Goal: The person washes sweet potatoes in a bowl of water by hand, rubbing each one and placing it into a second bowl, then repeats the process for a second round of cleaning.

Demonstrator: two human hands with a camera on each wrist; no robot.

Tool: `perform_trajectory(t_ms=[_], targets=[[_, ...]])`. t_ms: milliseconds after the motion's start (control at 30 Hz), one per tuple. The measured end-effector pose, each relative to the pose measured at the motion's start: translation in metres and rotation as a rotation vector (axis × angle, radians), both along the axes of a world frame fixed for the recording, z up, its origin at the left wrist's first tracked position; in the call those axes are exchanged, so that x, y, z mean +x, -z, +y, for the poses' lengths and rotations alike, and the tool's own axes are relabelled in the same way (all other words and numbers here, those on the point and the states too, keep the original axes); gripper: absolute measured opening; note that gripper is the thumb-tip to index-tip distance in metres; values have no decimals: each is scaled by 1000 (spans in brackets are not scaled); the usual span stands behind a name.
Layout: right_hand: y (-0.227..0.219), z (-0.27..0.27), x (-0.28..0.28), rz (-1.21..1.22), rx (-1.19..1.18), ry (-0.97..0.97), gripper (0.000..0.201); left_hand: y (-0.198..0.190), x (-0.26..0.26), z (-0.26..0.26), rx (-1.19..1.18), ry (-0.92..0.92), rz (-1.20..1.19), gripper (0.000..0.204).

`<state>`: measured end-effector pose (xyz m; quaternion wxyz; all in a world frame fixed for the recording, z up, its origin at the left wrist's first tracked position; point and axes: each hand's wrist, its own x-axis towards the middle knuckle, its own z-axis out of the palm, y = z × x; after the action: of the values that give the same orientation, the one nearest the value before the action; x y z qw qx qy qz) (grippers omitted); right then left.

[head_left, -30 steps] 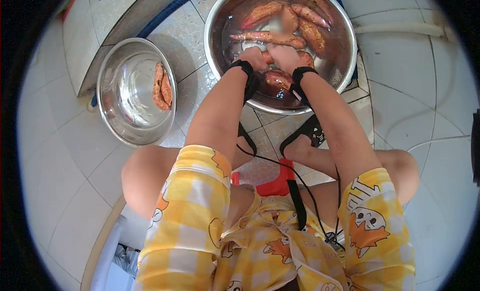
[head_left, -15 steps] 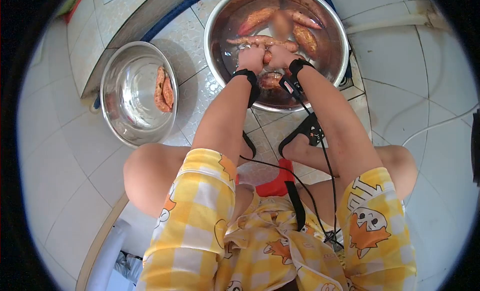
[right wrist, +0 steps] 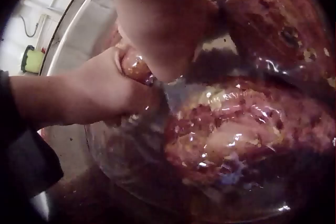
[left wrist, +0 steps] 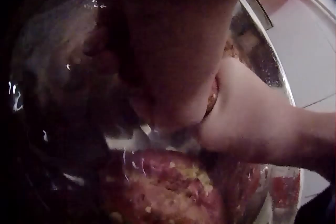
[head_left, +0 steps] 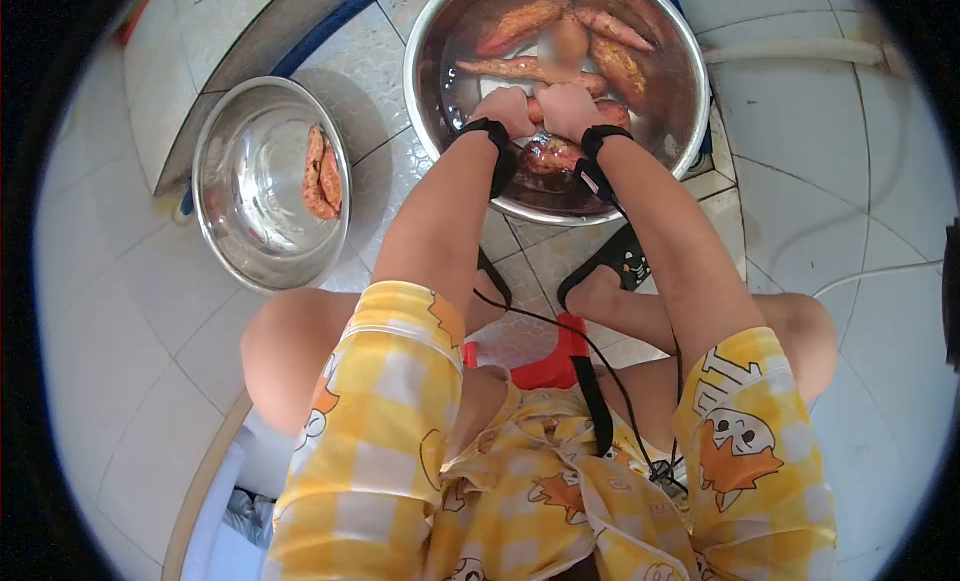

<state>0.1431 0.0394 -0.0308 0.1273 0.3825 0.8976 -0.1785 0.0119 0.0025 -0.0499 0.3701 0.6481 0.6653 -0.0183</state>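
Side by side in a large steel basin of brownish water, my left hand and right hand both grip one sweet potato. Its reddish skin shows between the two fists, and in the right wrist view the sweet potato pokes out of the left hand's curl. My fingertips are hidden under the hands and the water. Nearer to me a reddish sweet potato lies in the water. Beyond my knuckles stretches a long sweet potato, and several others lie toward the far rim.
A smaller steel basin stands on the tiles to the left, holding two sweet potatoes. A black cable runs from the wrist straps across the lap. Below is a red stool. A pale pipe crosses at the right.
Both hands keep hold of the same sweet potato and shift slightly within the basin. The head view swings a little and back; the two sweet potatoes in the smaller basin stay put.
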Motion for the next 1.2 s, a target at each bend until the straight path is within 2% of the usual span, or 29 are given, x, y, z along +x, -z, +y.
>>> perform_trajectory(t_ms=[100,233,300,567,667,733,767,833,867,967,1067,1200], targets=[[5,3,1,43,36,5,13,-4,3,-2,25,-85,54,38],[7,8,1,50,11,-81,22,-14,9,-5,128,-67,96,42],[8,7,-2,72,-57,-2,29,-24,12,-7,204,-32,182,43],[19,-15,-14,53,-31,189,39,10,12,-11,236,-71,232,31],[29,-18,-15,93,31,175,34,5,13,-13,205,-78,226,27],[30,-21,-14,51,-15,207,32,9,12,-8,109,-73,204,25],[30,-21,-15,31,-41,222,31,13,12,-7,161,-79,207,25],[40,-22,-13,129,51,226,29,26,14,-11,271,-93,216,25],[43,-22,-11,180,99,229,28,32,14,-9,160,-115,154,24],[30,-13,-8,47,-87,182,26,23,11,-4,77,-39,140,29],[16,-11,-6,100,-77,203,21,-25,18,-1,-22,-52,147,37],[3,-6,2,107,-142,45,18,-35,15,-1,-47,-4,165,46]])
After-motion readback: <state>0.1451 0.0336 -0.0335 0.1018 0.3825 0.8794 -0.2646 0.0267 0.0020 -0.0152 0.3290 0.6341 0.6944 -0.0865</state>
